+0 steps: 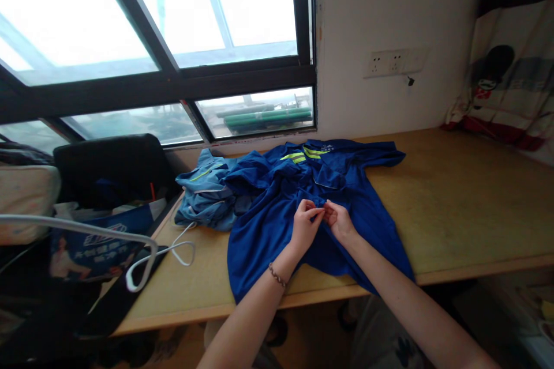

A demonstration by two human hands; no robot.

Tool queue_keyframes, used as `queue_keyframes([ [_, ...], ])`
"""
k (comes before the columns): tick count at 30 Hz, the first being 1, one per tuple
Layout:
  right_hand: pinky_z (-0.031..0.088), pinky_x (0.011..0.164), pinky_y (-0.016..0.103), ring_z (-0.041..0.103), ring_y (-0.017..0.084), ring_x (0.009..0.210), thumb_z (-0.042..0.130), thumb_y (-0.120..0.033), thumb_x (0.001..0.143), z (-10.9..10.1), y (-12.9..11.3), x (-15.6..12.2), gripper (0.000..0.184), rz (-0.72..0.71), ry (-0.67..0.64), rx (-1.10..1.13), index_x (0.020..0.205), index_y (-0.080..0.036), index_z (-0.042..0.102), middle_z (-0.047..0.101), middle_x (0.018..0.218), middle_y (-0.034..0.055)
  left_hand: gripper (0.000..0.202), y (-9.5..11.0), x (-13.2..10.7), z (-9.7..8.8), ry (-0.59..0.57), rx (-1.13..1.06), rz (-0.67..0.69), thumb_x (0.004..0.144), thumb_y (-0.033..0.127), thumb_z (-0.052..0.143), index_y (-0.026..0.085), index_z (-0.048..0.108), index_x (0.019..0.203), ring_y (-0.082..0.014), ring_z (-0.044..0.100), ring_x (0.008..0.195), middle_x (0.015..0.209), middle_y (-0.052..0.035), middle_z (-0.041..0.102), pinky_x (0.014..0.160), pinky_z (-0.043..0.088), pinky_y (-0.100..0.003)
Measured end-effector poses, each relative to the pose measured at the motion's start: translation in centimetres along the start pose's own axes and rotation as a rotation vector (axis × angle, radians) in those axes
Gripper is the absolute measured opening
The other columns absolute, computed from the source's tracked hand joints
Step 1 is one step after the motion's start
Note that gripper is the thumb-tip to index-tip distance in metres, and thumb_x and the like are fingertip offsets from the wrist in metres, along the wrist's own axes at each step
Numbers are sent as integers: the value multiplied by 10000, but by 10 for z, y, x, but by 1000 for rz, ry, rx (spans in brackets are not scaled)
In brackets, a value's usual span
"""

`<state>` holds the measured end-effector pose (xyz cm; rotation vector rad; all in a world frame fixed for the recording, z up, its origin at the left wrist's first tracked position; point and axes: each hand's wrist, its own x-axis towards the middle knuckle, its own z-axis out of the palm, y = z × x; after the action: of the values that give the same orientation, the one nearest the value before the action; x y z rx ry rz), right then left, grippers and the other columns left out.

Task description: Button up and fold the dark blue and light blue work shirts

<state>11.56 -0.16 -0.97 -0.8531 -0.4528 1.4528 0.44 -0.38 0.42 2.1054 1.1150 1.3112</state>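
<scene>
Shirt [277, 216] lies spread under left grip [306, 221] and right grip [340, 222], both pinching its front.

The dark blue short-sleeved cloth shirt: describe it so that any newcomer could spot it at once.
Find the large black-framed glass window, then the yellowish flat-topped table below it. There the dark blue cloth shirt lies spread out. Unlike the crumpled, lighter blue cloth bundle at its left, it is deep blue, with wide yellow-green and grey bands across the chest.
</scene>
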Motion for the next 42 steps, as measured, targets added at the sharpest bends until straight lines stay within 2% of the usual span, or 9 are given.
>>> queue_keyframes([
  [5, 430, 493, 204, 526, 89, 487, 748, -252, 527, 0, -5, -2, 198, -10, -8, 25, 556, -152, 579, 579, 525, -23, 171, 2, -10, 3, 10, 126, 82, 799, 188, 484, 194, 654, 825, -139, 509, 797, 860, -54, 544, 717, 438, -272],
  [9, 456, 545, 236, 561, 117, 534, 756, -240, 509, -1, -10, -3, 190, 7, -19, 10, 587, -154, 605, 616, 581, 4, 240, 6, -8, 3, 115, -16, -111, 745, 194, 554, 188, 584, 983, -119, 518, 711, 777, -17, 556, 666, 435, -244],
  [12, 466, 567, 248, 578, 130, 557, 759, -214, 500, 0, -12, -5, 184, -9, -21, 4, 605, -153, 620, 631, 605, 12, 372, 4, -3, 2, 75, -123, -217, 725, 204, 570, 187, 540, 1095, -93, 479, 610, 706, 15, 517, 586, 408, -211],
  [17, 466, 601, 228, 594, 122, 610, 754, -182, 496, 0, -12, -6, 170, 19, -10, 24, 620, -157, 640, 652, 655, 8, 195, 2, 1, 0, 5, -82, -192, 765, 273, 530, 159, 634, 883, -85, 438, 580, 676, 10, 469, 537, 355, -201],
  [21, 441, 555, 186, 573, 87, 589, 757, -210, 500, -2, -14, -6, 174, 17, 11, -69, 629, -157, 653, 641, 630, -11, 184, 5, -1, -2, -9, 50, -108, 806, 236, 470, 150, 592, 698, -95, 456, 633, 711, -9, 478, 581, 359, -209],
  [27, 395, 481, 161, 542, 67, 531, 778, -241, 466, -6, -20, -4, 231, 15, 75, -269, 629, -133, 654, 613, 559, -5, 195, 4, -3, -3, -52, 163, -28, 836, 193, 416, 155, 576, 733, -103, 457, 641, 718, -21, 482, 598, 357, -218],
  [35, 396, 475, 178, 526, 69, 480, 769, -233, 466, -8, -18, 0, 216, 22, 35, -280, 546, -131, 596, 591, 508, -1, 217, -3, -4, 0, -77, 80, -25, 842, 210, 407, 154, 569, 709, -100, 441, 616, 680, -11, 466, 575, 342, -216],
  [39, 387, 461, 186, 486, 60, 438, 758, -178, 443, -12, -18, 4, 204, 130, -15, -215, 491, -129, 566, 555, 461, -9, 198, -7, -6, 1, -77, 11, -39, 827, 233, 438, 157, 581, 712, -99, 443, 624, 681, -6, 473, 583, 339, -216],
  [42, 385, 456, 190, 477, 63, 437, 751, -152, 431, -14, -16, 6, 204, 164, -14, -150, 472, -136, 552, 547, 455, -13, 220, -10, -2, 2, -59, -87, -115, 784, 277, 504, 149, 550, 612, -93, 417, 590, 625, 12, 446, 553, 320, -213],
])
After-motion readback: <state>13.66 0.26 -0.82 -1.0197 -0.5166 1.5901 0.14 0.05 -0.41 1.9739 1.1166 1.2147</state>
